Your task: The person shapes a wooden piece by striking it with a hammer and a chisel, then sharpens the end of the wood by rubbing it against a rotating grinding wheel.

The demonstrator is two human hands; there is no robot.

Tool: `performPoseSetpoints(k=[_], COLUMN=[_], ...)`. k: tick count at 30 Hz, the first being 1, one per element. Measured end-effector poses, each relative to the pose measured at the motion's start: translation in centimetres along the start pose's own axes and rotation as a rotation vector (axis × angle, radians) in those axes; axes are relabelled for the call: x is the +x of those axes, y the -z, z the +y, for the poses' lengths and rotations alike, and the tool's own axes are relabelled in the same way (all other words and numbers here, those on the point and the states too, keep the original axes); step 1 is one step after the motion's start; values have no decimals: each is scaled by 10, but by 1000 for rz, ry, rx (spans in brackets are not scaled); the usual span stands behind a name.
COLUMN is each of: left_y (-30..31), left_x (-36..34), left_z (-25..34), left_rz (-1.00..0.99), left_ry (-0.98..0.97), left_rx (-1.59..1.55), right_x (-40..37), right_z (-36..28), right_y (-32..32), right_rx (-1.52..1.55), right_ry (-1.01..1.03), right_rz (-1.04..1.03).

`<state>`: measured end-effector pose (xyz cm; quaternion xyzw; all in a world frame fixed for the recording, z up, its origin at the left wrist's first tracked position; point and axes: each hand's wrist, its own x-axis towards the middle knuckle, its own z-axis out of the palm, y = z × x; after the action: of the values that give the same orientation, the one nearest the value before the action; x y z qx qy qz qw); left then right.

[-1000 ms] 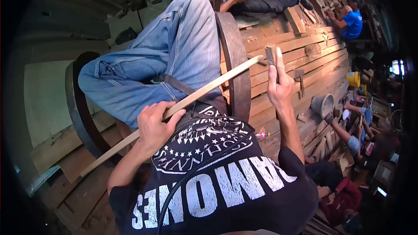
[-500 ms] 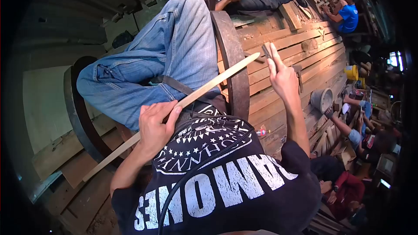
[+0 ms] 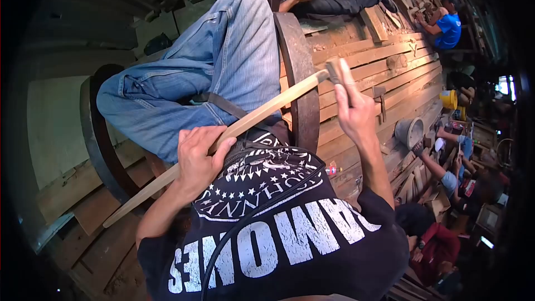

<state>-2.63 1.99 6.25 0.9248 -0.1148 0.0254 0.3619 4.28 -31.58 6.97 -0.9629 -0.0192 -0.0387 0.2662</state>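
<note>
A long, narrow wooden strip (image 3: 278, 100) runs slantwise across my lap, its far end past the dark curved rim. My left hand (image 3: 202, 153) is wrapped round it near my waist, thumb on top. At the strip's far tip, my right hand (image 3: 355, 108) grips a small, flat, brownish block (image 3: 333, 71) between its fingers. The block is at the tip, apparently touching it; its exact kind cannot be made out. Two fingers of that hand stretch along the block.
A hammer (image 3: 380, 100) lies on the wooden planks (image 3: 345, 125) to the right. Beyond it stand a grey bucket (image 3: 409, 131) and a yellow bucket (image 3: 448, 98). The dark curved rim (image 3: 298, 72) rises beside my knee. Several people sit nearby, one in a blue shirt (image 3: 447, 30).
My right hand has moved slightly left and down, bringing the block to the strip's tip. The strip has turned a little in my left hand, showing another face.
</note>
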Motion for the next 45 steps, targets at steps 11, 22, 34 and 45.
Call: performPoseSetpoints(k=[11,22,34,45], left_y=[-1,3,-41,-41], left_x=[3,14,73,74], left_z=[-5,-7,20,18], left_rz=[7,-46,-455,-458], left_ry=[-37,-96,-109,-78], left_rx=[-14,58,158,135], right_x=[-2,5,7,21], right_z=[17,11,1,-2], right_y=[-17,-19,-7,-5], right_rx=[98,136,75,-83], right_ry=[159,-147,-28,7], right_rz=[176,56,-22,-89])
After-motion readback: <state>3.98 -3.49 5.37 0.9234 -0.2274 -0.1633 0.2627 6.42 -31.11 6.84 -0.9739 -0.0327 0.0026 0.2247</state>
